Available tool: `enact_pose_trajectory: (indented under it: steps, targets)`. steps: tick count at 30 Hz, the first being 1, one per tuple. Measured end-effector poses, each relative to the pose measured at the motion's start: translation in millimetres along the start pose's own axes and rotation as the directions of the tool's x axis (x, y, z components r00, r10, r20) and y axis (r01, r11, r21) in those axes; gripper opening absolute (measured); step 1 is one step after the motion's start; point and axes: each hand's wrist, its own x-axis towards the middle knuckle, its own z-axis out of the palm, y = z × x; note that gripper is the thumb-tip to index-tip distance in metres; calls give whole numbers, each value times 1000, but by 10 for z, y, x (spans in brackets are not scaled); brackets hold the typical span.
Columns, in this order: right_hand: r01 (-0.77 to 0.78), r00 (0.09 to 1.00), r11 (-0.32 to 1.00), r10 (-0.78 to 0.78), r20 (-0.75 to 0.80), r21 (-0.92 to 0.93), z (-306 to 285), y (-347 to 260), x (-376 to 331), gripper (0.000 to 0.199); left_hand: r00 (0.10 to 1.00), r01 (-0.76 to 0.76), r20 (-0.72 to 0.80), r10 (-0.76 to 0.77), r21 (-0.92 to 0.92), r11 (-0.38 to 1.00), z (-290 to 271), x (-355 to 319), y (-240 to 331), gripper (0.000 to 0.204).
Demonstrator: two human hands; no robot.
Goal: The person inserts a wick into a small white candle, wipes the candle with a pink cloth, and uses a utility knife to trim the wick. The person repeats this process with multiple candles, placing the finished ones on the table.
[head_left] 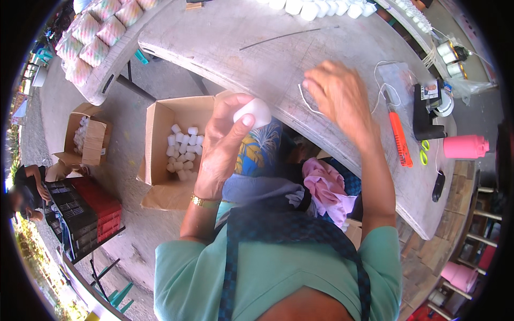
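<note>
White rounded lump (pixel 256 112), possibly wax, pinched aloft; thin white string (pixel 306 99) on table.

The bare middle of the grey stone desk (pixel 251 59) offers free passage. Obstacles: a row of white cylinders (pixel 316 7) along the far edge, and an orange utility knife (pixel 400 140) and black tool (pixel 424 115) at right.

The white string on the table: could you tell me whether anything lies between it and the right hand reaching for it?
Nothing visible does. The right hand hovers over the grey table with its fingertips right at the white string. The orange cutter lies off to its right, and the left hand holds a white round piece apart from it.
</note>
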Motion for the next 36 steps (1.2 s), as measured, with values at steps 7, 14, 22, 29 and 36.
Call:
enact_pose_trajectory:
  steps: [7,14,22,29,36]
  targets:
    - [105,915,993,-118,-386,-55,400,-349,-680,16,998,12,66,-6,-80,997,126,69,-97,38]
    - [82,902,850,159,-401,521,119,-469,-739,17,986,15,168,-2,-77,997,133,11,-34,41]
    - [172,889,861,73,-453,478,-224,-651,-741,22,946,-12,321,47,-108,994,95,26,-62,54]
    - [207,863,916,-6,-505,343,-209,-649,-714,22,943,-19,333,29,-31,999,123,18,-41,53]
    - [191,873,932,-18,-488,308,-192,-648,-725,25,952,-5,306,11,-21,1000,173,-10,19,52]
